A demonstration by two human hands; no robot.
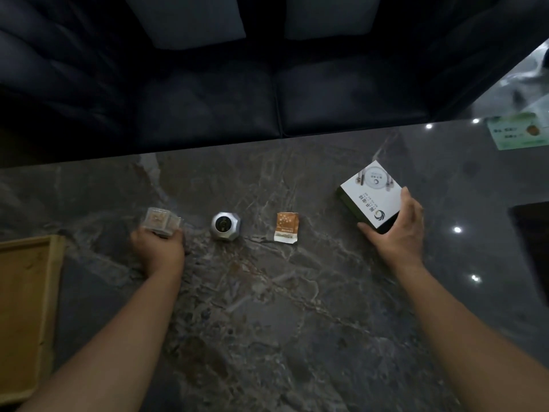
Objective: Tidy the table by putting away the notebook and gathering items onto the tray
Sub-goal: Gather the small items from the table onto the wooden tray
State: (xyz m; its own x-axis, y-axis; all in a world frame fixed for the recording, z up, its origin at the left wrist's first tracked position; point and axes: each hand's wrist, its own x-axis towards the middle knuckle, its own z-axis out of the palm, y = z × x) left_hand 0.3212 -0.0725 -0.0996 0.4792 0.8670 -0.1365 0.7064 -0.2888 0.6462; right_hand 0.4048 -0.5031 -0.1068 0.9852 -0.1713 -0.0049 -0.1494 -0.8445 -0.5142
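A: Head view, one moment. Left hand (157,248)?

B: Its grip was closed round a small clear plastic box (162,223), fingers curled beneath and behind it. Box and knuckles were motion-blurred. Only a tan patch showed inside. Could not tell whether the box touched the tabletop (282,307).

A: Right hand (398,230)?

B: Its grip pinched a white carton (371,194) with dark sides, thumb on the near-left edge and fingers wrapped over the right edge. The carton sat tilted. Its top was printed with a plate-and-cutlery picture and a round logo. Lifted or resting: could not tell.

A: Where was the tray?

B: The wooden tray (53,292) lay on the tabletop at the left edge of view, partly cut off by the frame. The left hand was just right of its far corner and apart from it.

A: Anything between the hands?

B: Two items, roughly in a row. A silver faceted object (225,226) with a dark round centre stood near the left hand, untouched. An orange-and-white sachet (286,227) lay flat between it and the carton, apart from both.

A: Remainder?

B: A dark flat shape (531,233) at the right edge was cut off and could not be identified. A green-printed card (517,132) lay at the far right of the tabletop. A dark sofa (208,93) stood beyond the far edge.
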